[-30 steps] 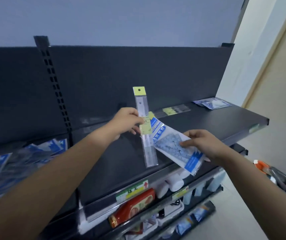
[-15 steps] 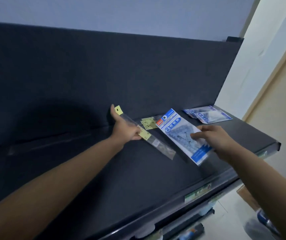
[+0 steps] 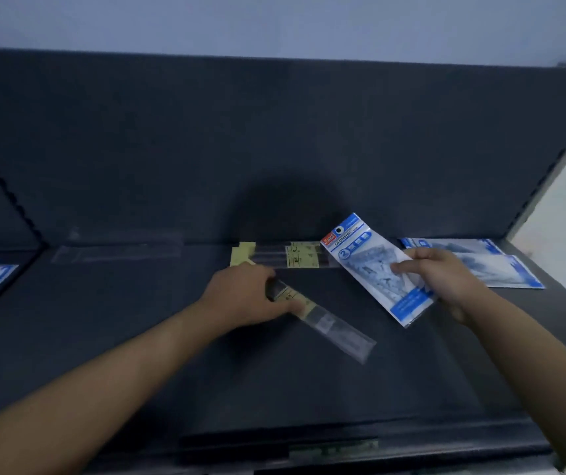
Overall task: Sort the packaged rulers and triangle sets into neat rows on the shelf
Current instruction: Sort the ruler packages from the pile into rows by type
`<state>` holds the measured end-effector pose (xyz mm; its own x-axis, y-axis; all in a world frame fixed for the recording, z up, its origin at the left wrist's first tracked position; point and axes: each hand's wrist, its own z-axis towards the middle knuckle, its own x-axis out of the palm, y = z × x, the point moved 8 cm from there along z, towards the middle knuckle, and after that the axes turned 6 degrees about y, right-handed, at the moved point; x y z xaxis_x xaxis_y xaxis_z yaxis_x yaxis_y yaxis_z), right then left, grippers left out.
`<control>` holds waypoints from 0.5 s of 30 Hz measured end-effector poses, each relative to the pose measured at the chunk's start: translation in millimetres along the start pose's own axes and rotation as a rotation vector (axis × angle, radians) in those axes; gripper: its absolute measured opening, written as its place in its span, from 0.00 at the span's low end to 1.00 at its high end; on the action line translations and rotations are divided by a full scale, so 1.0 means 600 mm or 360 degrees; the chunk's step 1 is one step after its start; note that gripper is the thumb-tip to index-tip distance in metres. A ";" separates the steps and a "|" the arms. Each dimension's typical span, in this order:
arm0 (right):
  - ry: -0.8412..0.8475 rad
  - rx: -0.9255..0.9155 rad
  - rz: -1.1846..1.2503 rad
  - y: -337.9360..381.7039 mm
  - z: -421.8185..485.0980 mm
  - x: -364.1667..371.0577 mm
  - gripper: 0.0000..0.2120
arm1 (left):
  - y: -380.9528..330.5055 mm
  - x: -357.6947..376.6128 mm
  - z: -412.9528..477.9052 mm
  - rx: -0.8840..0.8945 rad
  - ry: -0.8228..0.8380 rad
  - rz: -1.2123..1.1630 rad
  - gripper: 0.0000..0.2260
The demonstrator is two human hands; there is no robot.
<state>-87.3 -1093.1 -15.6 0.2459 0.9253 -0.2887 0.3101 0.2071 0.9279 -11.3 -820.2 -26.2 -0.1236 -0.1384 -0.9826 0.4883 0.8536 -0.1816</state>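
Dim, bluish light — soft motion blur, wide-angle edge bending.

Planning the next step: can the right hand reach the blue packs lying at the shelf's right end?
Probably yes: the blue packs lie just beyond the right hand, nothing between, though it holds a triangle set.

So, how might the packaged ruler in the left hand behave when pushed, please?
The packaged ruler is probably stiff: it juts straight past the left hand. Its glossy clear sleeve likely slides easily on the shelf.
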 end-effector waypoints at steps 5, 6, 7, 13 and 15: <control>0.0130 -0.0042 0.0140 -0.004 0.014 -0.035 0.07 | -0.029 -0.016 -0.012 -0.0057 0.0085 0.0240 0.31; 0.0144 -0.0045 0.0155 -0.006 0.016 -0.040 0.07 | -0.031 -0.020 -0.011 -0.0060 0.0176 0.0187 0.28; 0.0153 -0.0042 0.0153 -0.008 0.017 -0.045 0.07 | -0.032 -0.021 -0.008 -0.0064 0.0303 0.0099 0.24; 0.0246 -0.0014 0.0034 -0.023 0.026 -0.057 0.06 | -0.048 -0.006 -0.001 0.0116 0.0770 -0.0332 0.16; 0.0289 -0.0001 -0.0051 -0.030 0.026 -0.056 0.07 | -0.049 0.001 0.005 0.0155 0.0790 -0.0315 0.16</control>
<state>-87.0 -1133.0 -25.9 0.0659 0.9603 -0.2709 0.3145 0.2377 0.9190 -23.1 -847.2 -21.5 -0.6032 -0.0177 -0.7974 0.4891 0.7815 -0.3873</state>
